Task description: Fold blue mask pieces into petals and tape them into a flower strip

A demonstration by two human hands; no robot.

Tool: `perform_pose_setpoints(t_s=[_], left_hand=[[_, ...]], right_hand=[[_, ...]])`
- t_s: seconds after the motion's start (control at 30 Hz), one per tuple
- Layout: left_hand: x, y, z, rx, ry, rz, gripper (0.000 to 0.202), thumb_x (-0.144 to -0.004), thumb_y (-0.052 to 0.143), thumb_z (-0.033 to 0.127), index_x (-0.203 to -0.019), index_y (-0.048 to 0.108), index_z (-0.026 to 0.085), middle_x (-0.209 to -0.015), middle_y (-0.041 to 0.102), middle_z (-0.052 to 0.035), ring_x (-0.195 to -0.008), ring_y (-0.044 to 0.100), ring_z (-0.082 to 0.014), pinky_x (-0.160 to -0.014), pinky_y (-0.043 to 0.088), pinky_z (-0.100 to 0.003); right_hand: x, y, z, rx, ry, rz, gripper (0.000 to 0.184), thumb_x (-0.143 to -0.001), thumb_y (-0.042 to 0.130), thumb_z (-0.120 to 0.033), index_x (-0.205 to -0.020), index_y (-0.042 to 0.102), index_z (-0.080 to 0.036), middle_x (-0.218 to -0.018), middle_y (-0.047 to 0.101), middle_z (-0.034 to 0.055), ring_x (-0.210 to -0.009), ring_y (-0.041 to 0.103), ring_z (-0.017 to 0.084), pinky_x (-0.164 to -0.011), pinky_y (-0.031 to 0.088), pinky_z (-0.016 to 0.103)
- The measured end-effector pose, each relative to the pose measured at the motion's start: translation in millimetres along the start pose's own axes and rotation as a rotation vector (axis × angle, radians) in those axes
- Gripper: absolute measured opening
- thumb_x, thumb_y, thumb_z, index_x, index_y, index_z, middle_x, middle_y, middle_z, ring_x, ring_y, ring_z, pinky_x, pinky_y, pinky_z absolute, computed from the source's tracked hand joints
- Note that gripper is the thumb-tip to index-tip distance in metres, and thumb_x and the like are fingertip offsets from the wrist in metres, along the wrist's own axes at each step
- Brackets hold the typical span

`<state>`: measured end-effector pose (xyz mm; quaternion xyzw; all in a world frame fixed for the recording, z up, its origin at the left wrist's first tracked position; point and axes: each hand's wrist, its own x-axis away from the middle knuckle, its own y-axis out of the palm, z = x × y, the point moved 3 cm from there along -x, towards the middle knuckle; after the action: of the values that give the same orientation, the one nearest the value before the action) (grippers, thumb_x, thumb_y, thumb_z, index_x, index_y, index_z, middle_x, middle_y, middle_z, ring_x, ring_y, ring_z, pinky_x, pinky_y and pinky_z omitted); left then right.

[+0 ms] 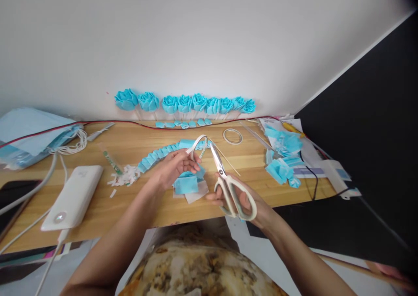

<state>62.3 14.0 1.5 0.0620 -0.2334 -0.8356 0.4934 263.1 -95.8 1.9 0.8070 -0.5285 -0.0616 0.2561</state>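
Note:
My left hand pinches a narrow white roll of tape with green print on its inner side, held above the table. In my right hand is a pair of scissors with cream handles. Its blades are nearly together and point away, their tips close to the tape roll. Under my left hand lie blue fabric squares on whitish pieces. Behind it a curved row of overlapping folded blue pieces crosses the table. A thin wooden stick lies beyond the scissors.
Blue fabric roses on sticks lean along the wall. Another tape ring lies on the wooden table. At left are paper scraps, a cabled white power bank and stacked blue masks. Crumpled blue fabric lies right.

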Motion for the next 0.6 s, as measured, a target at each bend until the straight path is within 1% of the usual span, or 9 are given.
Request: perform_pose_setpoints(t_s=[0.07,0.13,0.17,0.23,0.3,0.4,0.5,0.6], left_hand=[[-1,-0.5,-2,-0.001,-0.01,0.002,0.04,-0.082,0.07,0.05,-0.084,0.07,0.01,-0.087,0.072,-0.0121,-0.07,0.069,-0.0178,-0.066,0.056,-0.028],[-1,-1.3,-4,0.001,-0.029,0.0,0.042,-0.083,0.069,0.052,-0.084,0.07,0.01,-0.088,0.073,-0.0129,-0.071,0.07,-0.0184,-0.068,0.056,-0.028],[-2,-1.6,-5,0.002,-0.039,-0.004,0.043,-0.083,0.068,0.053,-0.084,0.071,0.01,-0.088,0.074,-0.0134,-0.072,0.07,-0.0187,-0.068,0.056,-0.028],[-2,-2.1,-7,0.009,-0.048,-0.013,0.044,-0.083,0.069,0.053,-0.085,0.071,0.01,-0.089,0.074,-0.0139,-0.073,0.071,-0.0193,-0.068,0.057,-0.028],[-2,-2.0,-8,0.017,-0.05,-0.027,0.044,-0.082,0.07,0.053,-0.086,0.071,0.009,-0.088,0.075,-0.0138,-0.074,0.072,-0.0202,-0.069,0.057,-0.029],[-1,-0.5,-7,0.011,-0.051,-0.046,0.042,-0.083,0.071,0.051,-0.089,0.071,0.01,-0.09,0.075,-0.0145,-0.077,0.072,-0.022,-0.071,0.057,-0.031],[1,2.2,-6,-0.019,-0.056,-0.065,0.039,-0.084,0.07,0.049,-0.089,0.071,0.01,-0.092,0.075,-0.0152,-0.08,0.072,-0.0233,-0.075,0.057,-0.033],[3,4.2,-5,-0.04,-0.063,-0.083,0.036,-0.084,0.071,0.047,-0.09,0.072,0.011,-0.094,0.075,-0.0142,-0.079,0.071,-0.0225,-0.077,0.057,-0.035]], right_hand=[[0,1,2,-0.021,0.02,-0.014,0.07,-0.072,0.077,-0.064,-0.131,0.057,-0.031,-0.109,0.06,0.0066,-0.104,0.067,0.024,-0.101,0.047,0.044],[0,3,3,-0.031,-0.01,-0.048,0.079,-0.068,0.075,-0.073,-0.131,0.055,-0.031,-0.113,0.061,0.0081,-0.11,0.065,0.027,-0.105,0.043,0.047],[-1,4,4,-0.03,-0.04,-0.072,0.084,-0.064,0.072,-0.078,-0.131,0.054,-0.03,-0.113,0.062,0.0092,-0.11,0.065,0.028,-0.104,0.043,0.048],[-2,6,5,-0.013,-0.081,-0.13,0.091,-0.061,0.068,-0.084,-0.13,0.053,-0.027,-0.112,0.064,0.0112,-0.106,0.065,0.029,-0.097,0.047,0.047],[-2,6,6,0.012,-0.066,-0.16,0.085,-0.066,0.067,-0.082,-0.128,0.054,-0.024,-0.108,0.064,0.011,-0.096,0.066,0.025,-0.085,0.052,0.041],[-5,2,7,0.045,-0.025,-0.176,0.07,-0.076,0.068,-0.072,-0.123,0.057,-0.021,-0.098,0.064,0.0079,-0.081,0.064,0.018,-0.071,0.052,0.031],[-10,0,7,0.055,0.035,-0.208,0.065,-0.078,0.069,-0.068,-0.12,0.057,-0.02,-0.094,0.064,0.0065,-0.076,0.062,0.015,-0.067,0.051,0.027],[-16,1,5,0.057,0.063,-0.215,0.063,-0.078,0.07,-0.067,-0.117,0.058,-0.019,-0.094,0.064,0.0067,-0.075,0.062,0.015,-0.066,0.05,0.027]])
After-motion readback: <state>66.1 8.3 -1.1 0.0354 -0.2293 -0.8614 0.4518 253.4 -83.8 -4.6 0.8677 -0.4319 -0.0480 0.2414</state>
